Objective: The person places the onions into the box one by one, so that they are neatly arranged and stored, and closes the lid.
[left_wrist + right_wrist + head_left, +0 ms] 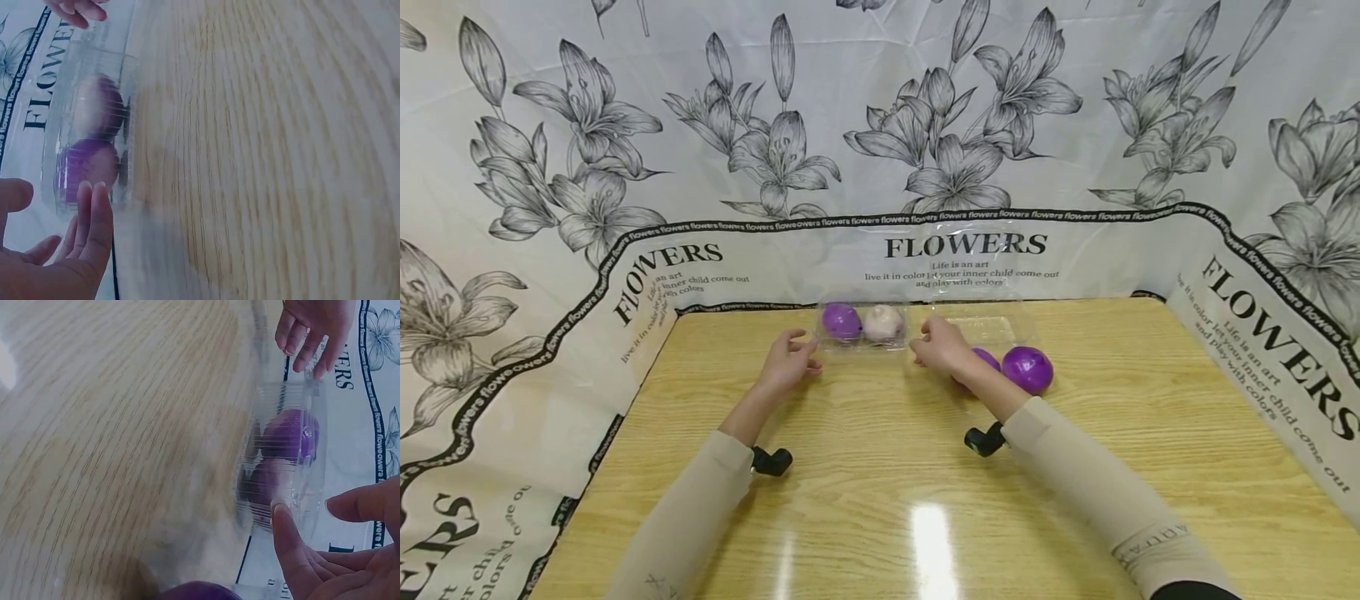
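A clear, ribbed plastic box [861, 345] sits closed at the back of the table, against the cloth. Inside it lie a glossy purple round piece [842, 322] and, to its right, a pale round piece [883, 322] with purple on its side. My left hand [786, 364] is at the box's left end, fingers loosely bent and thumb apart; in the left wrist view its fingertips [94, 187] overlap the box's end. At the opposite end is my right hand [942, 343], its index fingertip [282, 512] right at the box's edge and the thumb spread away.
Behind my right hand stands a second clear plastic box [981, 330], its lid raised against the cloth. Two more purple round pieces, one partly hidden [986, 359] by my right forearm and one in full view [1028, 370], lie before it. Flower-printed cloth [820, 258] walls the table.
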Available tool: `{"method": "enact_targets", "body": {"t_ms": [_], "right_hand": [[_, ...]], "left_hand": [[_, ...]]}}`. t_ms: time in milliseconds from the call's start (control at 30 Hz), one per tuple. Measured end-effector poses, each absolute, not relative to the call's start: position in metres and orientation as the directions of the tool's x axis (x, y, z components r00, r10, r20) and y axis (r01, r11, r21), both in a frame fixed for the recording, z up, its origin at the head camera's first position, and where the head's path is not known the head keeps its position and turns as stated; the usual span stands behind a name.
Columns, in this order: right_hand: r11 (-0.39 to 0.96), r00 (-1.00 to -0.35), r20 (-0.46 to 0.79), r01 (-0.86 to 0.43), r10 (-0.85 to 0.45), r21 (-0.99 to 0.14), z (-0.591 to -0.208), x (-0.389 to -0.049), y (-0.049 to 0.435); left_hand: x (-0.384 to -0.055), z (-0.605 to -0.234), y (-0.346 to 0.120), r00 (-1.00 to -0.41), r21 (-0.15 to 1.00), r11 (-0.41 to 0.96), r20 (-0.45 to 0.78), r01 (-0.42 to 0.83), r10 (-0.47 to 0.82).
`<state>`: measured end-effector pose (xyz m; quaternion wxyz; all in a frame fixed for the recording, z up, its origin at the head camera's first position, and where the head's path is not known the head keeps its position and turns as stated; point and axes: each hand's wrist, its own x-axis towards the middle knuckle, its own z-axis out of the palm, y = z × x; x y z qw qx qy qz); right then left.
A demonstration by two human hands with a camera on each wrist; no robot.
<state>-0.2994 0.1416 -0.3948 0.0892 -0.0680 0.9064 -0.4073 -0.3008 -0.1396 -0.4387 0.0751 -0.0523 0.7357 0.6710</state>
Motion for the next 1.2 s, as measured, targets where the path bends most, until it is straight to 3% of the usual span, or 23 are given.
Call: {"method": "enact_targets", "body": {"t_ms": [333, 667, 1200], "right_hand": [[0.708, -0.962, 0.014, -0.211, -0.273, -0.674, -0.373, -0.270, 0.169], [0.706, -0.949, 0.132, -0.302, -0.287, -0.641, -0.359, -0.256, 0.215], [0.778, -0.938, 0.147, -0.342, -0.313, -0.527, -0.359, -0.252, 0.290]], "left_hand": [[-0.282, -0.428, -0.141, -1.000, 0.959, 0.280, -0.029, -0.031, -0.009], [-0.273, -0.412, -0.120, -0.992, 0.950, 0.292, 0.093, 0.114, 0.085], [-0.280, -0.398, -0.057, -0.958, 0.930, 0.289, 0.162, 0.229, 0.237]]}}
